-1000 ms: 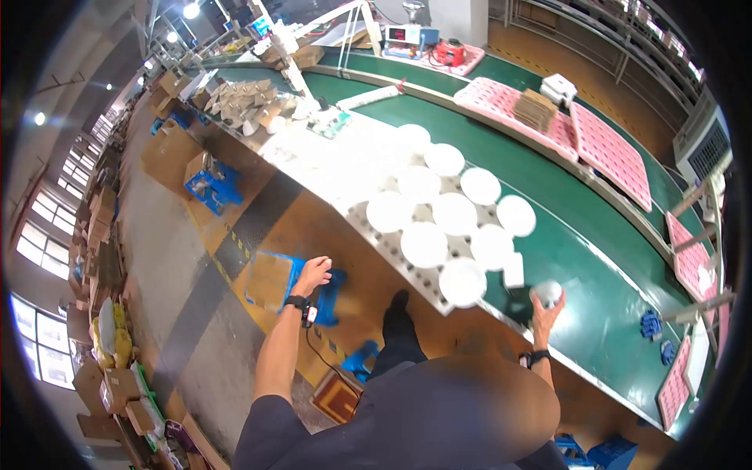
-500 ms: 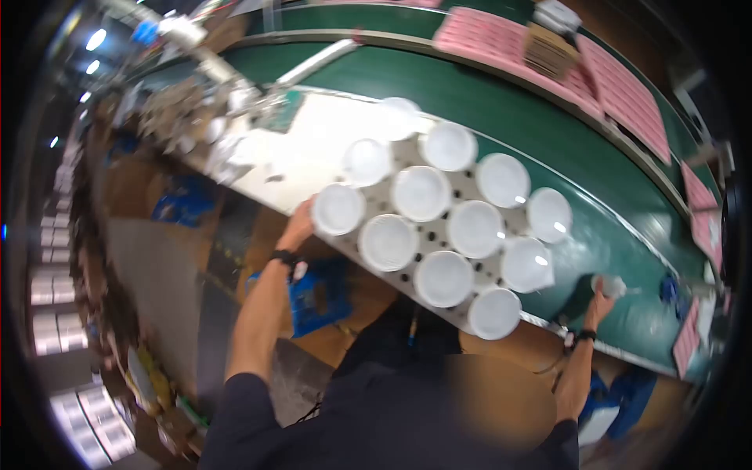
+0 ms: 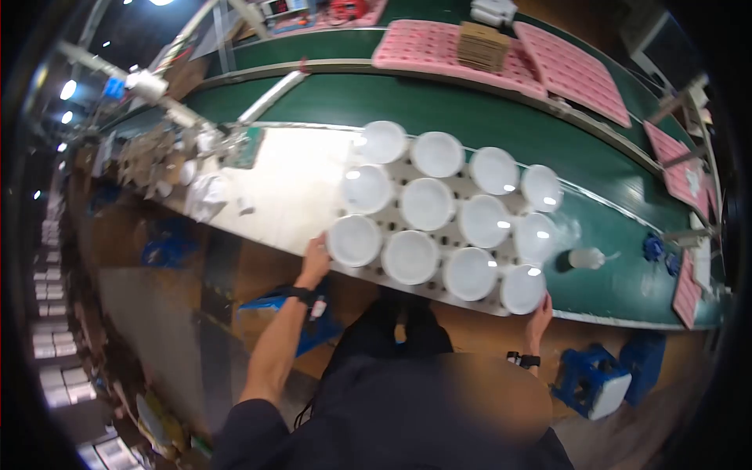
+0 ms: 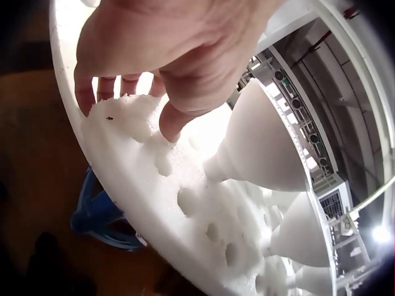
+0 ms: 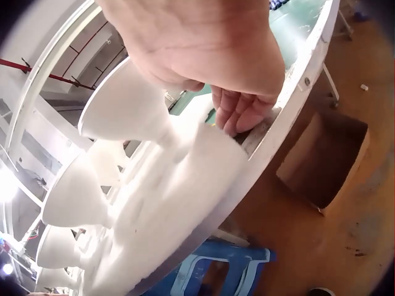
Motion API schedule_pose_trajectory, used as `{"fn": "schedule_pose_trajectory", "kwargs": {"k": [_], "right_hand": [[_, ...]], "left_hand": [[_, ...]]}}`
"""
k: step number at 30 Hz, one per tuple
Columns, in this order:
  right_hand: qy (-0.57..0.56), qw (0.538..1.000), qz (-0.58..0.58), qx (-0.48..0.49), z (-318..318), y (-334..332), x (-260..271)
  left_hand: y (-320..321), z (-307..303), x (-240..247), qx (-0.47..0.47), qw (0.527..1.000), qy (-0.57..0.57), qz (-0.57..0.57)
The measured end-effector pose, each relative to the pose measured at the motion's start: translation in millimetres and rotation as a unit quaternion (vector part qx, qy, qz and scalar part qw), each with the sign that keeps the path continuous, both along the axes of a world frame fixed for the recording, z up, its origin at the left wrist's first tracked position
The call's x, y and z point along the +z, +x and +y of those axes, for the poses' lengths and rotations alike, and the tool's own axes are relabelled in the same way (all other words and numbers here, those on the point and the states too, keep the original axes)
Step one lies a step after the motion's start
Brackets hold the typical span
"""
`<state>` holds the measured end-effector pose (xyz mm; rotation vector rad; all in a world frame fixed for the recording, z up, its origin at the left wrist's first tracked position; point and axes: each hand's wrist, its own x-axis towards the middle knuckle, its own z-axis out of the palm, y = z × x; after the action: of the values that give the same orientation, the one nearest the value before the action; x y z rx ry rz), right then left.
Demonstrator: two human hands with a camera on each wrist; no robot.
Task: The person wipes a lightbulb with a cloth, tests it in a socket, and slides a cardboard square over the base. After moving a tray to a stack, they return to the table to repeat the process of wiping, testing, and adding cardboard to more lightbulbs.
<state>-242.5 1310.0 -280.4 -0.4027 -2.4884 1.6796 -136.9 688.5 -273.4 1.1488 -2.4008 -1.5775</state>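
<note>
A white foam tray (image 3: 399, 172) with rows of holes lies along the near edge of the green bench. Several white funnel-shaped lamp cups (image 3: 427, 204) stand in it, wide faces up, narrow stems in the holes. My left hand (image 3: 315, 262) grips the tray's left end; the left wrist view shows the thumb (image 4: 176, 120) on top and the fingers over the end. At the opposite end my right hand (image 3: 539, 317) holds the near corner, its fingers (image 5: 237, 114) curled down beside the foam. A small whitish bottle (image 3: 586, 258) with a thin nozzle is on the green surface beyond that hand.
A white board (image 3: 294, 184) lies left of the tray, with a pile of brown pieces (image 3: 137, 164) farther left. Pink perforated trays (image 3: 576, 74) and stacked cardboard (image 3: 482, 47) line the far rail. Blue gloves (image 3: 654, 247) lie at right. Blue stools (image 3: 591, 380) stand below.
My right hand has let go of the bottle and come back to the tray's right end. My left hand, at first off the tray, has taken hold of its left end. The view has turned.
</note>
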Motion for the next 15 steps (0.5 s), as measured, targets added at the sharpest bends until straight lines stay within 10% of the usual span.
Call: {"fn": "schedule_pose_trajectory", "kwargs": {"k": [3, 8, 15], "right_hand": [[-0.102, 0.994, -0.029, -0.016, 26.0, 15.4, -69.6], [-0.136, 0.983, -0.098, -0.08, 19.6, 2.6, -11.8], [-0.06, 0.985, -0.105, -0.125, 12.0, 75.8, 16.7]], "left_hand": [[6.6, 26.6, 15.7, -0.091, 0.991, -0.073, -0.069], [8.2, -5.8, 71.6, -0.066, 0.994, 0.076, -0.046], [51.6, -259.7, 59.1, 0.102, 0.915, -0.37, -0.121]]}}
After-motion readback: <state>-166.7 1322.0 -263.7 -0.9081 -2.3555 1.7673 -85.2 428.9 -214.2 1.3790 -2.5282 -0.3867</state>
